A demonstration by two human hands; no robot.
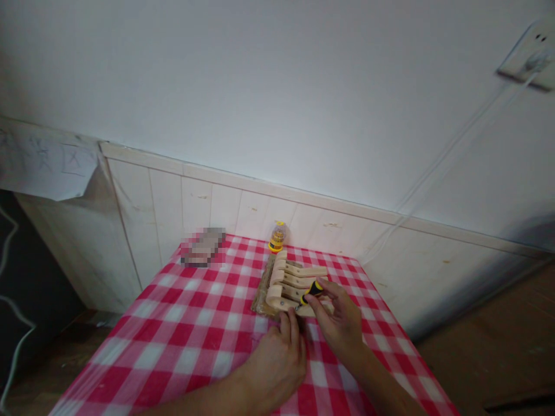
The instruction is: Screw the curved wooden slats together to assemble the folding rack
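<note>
Screwdriver (311, 291), black and yellow, short handle: gripped between thumb and fingers of the right hand (341, 316), at four o'clock of the work, shaft slanting down toward the nearest of the wooden pieces (298, 281). Wooden pieces, pale, about four, curved at one end: laid side by side in mid-table, clock taken from them with twelve toward the wall (277, 104); small dark spots, probably screws or holes, along them. Left hand (277, 361), at six o'clock: fingertips together against the near edge of the nearest piece; thumb hidden, so a pinch or a mere press cannot be told. Brown slab (262, 293): under the pieces, edge showing at nine o'clock. Container (278, 237), clear with yellow and red parts: upright at twelve, beside the wall. Blurred item (203, 247): ten o'clock, kind not legible. Tablecloth (147, 355), red-and-white check: beneath all. Step in hand, by judgement: turning a fastener in the nearest piece, tip seating too small to confirm. Next move seems to call for a well-seated tip, steady downward pressure and the left fingers bracing the wood.
</note>
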